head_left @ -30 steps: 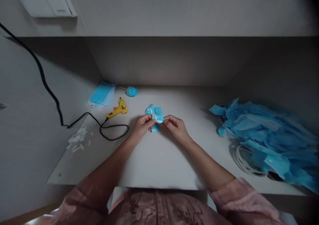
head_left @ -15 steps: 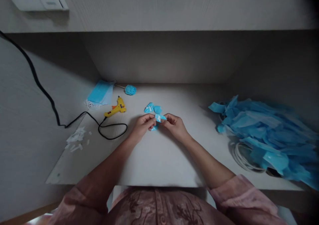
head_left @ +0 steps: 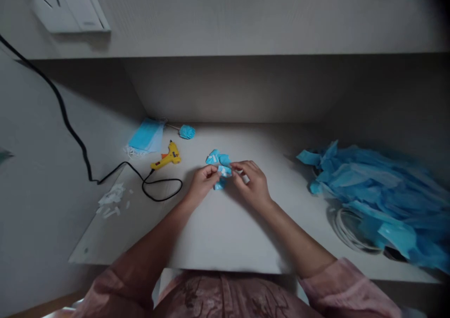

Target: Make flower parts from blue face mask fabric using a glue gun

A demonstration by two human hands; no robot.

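Note:
Both hands meet over the middle of a white desk (head_left: 218, 233). My left hand (head_left: 201, 183) and my right hand (head_left: 253, 182) pinch a small blue fabric piece (head_left: 223, 170) with white patches between their fingertips. Just behind the fingers lies a small heap of similar blue scraps (head_left: 218, 158). Fingers of both hands are curled closed on the piece.
A yellow glue gun (head_left: 168, 156) with a looping black cord (head_left: 160, 189) lies at the left. Behind it are stacked blue face masks (head_left: 146, 135) and a blue fabric rosette (head_left: 187, 131). White scraps (head_left: 111, 200) lie far left. A large pile of blue strips (head_left: 379, 191) fills the right, over a white coiled cable (head_left: 342, 226).
The hands have drawn slightly closer together on the blue piece, and my right hand has rolled over it. The view has tilted a little.

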